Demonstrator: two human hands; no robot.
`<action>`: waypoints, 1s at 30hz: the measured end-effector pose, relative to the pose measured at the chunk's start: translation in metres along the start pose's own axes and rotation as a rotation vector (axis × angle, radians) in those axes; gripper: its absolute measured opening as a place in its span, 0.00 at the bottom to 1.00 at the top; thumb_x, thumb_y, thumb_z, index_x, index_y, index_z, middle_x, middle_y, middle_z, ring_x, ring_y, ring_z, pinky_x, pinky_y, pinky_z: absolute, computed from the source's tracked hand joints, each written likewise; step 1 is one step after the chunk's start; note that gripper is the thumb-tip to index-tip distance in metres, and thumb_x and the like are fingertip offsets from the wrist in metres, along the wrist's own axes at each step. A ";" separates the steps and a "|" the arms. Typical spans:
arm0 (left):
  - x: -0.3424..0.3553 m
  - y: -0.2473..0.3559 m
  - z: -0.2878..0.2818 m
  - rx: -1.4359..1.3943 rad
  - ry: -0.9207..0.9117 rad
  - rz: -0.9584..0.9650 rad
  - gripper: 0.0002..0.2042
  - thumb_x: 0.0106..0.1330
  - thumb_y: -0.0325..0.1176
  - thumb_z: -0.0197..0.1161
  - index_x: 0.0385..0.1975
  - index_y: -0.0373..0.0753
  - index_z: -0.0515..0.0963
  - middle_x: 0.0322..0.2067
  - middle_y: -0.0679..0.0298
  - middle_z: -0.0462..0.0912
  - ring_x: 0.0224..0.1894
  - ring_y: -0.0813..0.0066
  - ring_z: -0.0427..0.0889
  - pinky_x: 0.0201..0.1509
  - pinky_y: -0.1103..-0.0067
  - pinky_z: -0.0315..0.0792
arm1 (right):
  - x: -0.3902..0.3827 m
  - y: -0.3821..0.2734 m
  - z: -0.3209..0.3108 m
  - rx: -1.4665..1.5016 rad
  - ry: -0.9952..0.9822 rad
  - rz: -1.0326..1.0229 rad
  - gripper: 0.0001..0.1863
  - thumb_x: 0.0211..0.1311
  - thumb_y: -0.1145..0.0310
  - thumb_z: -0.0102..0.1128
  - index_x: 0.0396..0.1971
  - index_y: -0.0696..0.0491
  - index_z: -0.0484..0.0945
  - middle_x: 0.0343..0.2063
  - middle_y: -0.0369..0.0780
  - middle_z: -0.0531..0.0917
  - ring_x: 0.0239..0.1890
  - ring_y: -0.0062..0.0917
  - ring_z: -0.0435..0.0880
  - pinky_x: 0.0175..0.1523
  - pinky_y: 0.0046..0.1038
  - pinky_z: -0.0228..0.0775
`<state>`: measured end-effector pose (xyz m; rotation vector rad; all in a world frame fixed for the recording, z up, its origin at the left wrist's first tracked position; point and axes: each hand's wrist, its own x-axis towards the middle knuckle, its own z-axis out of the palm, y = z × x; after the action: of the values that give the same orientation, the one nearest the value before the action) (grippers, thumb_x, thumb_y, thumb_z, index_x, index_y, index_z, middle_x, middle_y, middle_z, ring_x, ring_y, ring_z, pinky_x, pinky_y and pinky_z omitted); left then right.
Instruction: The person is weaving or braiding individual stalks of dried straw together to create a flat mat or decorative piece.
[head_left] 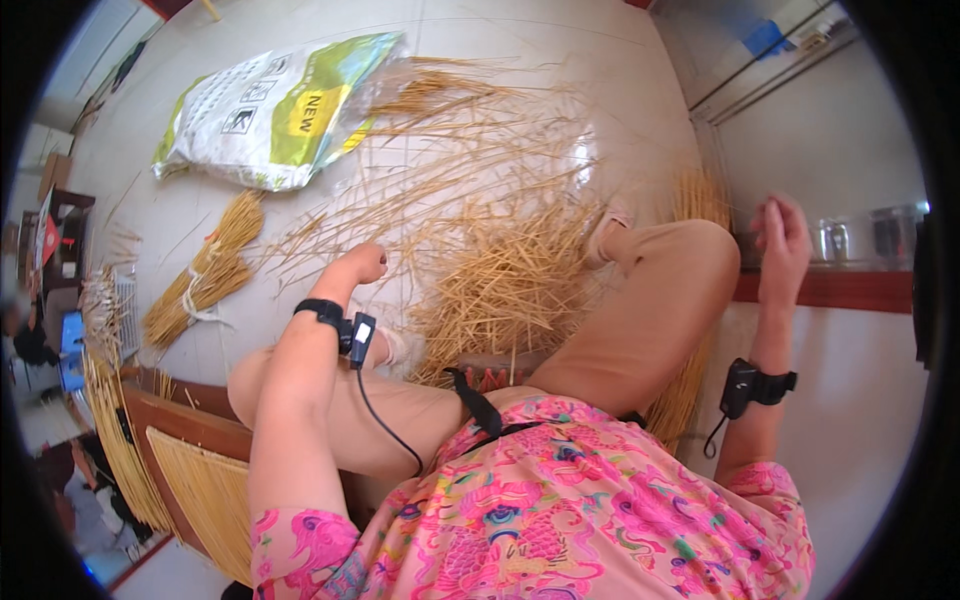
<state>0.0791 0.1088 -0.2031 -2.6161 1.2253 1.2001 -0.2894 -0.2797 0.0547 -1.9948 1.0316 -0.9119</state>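
The left hand [369, 263], in the head view, is loosely curled near the straw pile [505, 275]; the right hand [784, 235] is raised toward the floor's [635, 85] right edge, fingers bent. Whether either grips anything, I cannot tell. The pile lies jumbled toward the near edge; loose straws [430, 92] beyond mostly slant from near left to far right, as does the tied bundle [212, 265]. A green-white bag [205, 130] bears printed writing [312, 112] and square pictograms [237, 120].

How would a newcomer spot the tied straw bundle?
Find the big white-and-green bag at upper left. Just below it, left of the person's left hand, the bundle slants down toward the lower left. Unlike the loose straw pile to its right, it is gathered tight, with a white tie around it.
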 end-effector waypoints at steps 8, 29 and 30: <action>0.013 -0.072 0.018 -0.146 0.165 -0.277 0.11 0.56 0.35 0.57 0.36 0.37 0.78 0.38 0.51 0.79 0.44 0.56 0.76 0.48 0.70 0.70 | -0.023 -0.134 0.168 -0.013 -0.898 -0.340 0.09 0.54 0.71 0.58 0.34 0.58 0.77 0.24 0.41 0.80 0.27 0.24 0.78 0.34 0.24 0.70; 0.116 -0.100 0.021 -0.150 0.571 -0.497 0.12 0.59 0.24 0.48 0.43 0.37 0.70 0.48 0.58 0.67 0.49 0.57 0.71 0.49 0.66 0.69 | -0.003 -0.098 0.228 -0.564 -1.278 -0.491 0.11 0.50 0.67 0.59 0.33 0.55 0.72 0.27 0.41 0.75 0.31 0.36 0.77 0.36 0.33 0.70; 0.119 -0.102 0.024 -0.152 0.566 -0.495 0.12 0.59 0.24 0.48 0.43 0.37 0.70 0.48 0.58 0.67 0.49 0.57 0.71 0.49 0.66 0.69 | -0.003 -0.098 0.228 -0.560 -1.274 -0.494 0.12 0.50 0.67 0.59 0.33 0.55 0.72 0.27 0.41 0.75 0.31 0.36 0.77 0.36 0.33 0.70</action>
<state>0.1787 0.1092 -0.3263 -3.2159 0.4428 0.5015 -0.0669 -0.1749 0.0194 -2.6446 0.0202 0.5820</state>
